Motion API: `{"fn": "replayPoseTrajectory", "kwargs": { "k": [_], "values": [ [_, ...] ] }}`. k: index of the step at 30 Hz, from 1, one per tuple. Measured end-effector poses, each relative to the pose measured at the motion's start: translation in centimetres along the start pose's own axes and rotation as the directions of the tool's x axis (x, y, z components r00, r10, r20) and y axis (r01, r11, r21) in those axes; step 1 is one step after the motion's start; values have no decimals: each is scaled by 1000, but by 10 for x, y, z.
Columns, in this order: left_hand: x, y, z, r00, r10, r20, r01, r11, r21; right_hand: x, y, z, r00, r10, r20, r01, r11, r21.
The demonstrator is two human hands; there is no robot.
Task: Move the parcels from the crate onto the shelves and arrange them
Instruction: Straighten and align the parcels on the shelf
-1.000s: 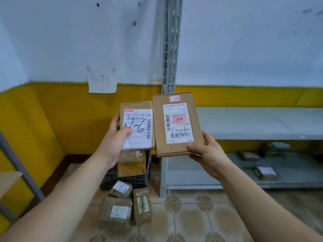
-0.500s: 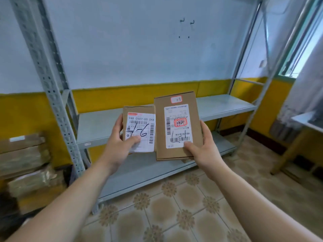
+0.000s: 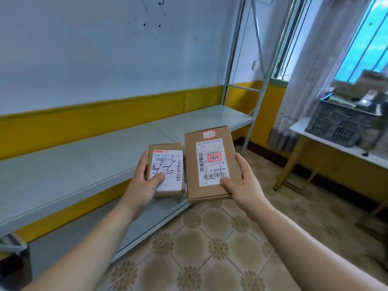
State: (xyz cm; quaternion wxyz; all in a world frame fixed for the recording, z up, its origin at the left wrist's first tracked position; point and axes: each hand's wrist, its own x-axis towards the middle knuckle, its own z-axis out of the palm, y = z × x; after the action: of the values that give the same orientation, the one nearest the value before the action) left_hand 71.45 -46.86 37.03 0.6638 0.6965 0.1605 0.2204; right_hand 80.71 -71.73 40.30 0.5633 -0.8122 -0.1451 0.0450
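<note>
My left hand [image 3: 144, 184] grips a small brown parcel [image 3: 165, 166] with a white label marked in black pen, thumb on the label. My right hand [image 3: 243, 185] grips a larger flat brown parcel [image 3: 212, 162] with a white label and a red stamp, thumb on its lower edge. Both parcels are held side by side, labels up, in front of the grey metal shelf [image 3: 84, 160], over its front edge. A dark plastic crate [image 3: 340, 124] heaped with parcels stands on a white table at the far right.
The shelf unit has a lower board [image 3: 147, 225] near the floor and upright posts [image 3: 235, 59] at its right end. The white table [image 3: 327, 141] stands by a curtained window. Patterned floor tiles [image 3: 210, 248] lie between shelf and table.
The view has swung right, from the floor crate and loose parcels to the long shelf and the table by the window. Both hands keep hold of their parcels, now lower and tilted flatter.
</note>
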Motion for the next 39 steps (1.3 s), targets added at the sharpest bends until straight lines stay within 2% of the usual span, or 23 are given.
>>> {"fn": "replayPoseTrajectory", "kwargs": {
  "k": [6,10,21,25,28,35,39],
  "values": [
    [72,-24,13,997,-68,48,67,997,29,65,18,4,995,86,-50,-86,996,2],
    [93,-41,5,994,-104,27,103,993,51,98,27,19,993,120,-21,-120,993,13],
    [105,-75,-32,940,-250,-231,278,956,96,181,58,91,948,113,299,-100,993,-57],
    [92,-103,-26,847,-305,-435,369,927,68,215,82,118,851,116,513,-77,992,-97],
    [82,-131,-20,783,-352,-513,422,906,22,228,106,136,761,142,633,-82,989,-123],
    [44,-184,-39,680,-501,-535,542,835,-93,209,149,183,624,273,732,-161,962,-222],
    [36,-210,-76,659,-531,-532,564,817,-117,191,159,227,593,311,743,-176,950,-257]
  ]
}}
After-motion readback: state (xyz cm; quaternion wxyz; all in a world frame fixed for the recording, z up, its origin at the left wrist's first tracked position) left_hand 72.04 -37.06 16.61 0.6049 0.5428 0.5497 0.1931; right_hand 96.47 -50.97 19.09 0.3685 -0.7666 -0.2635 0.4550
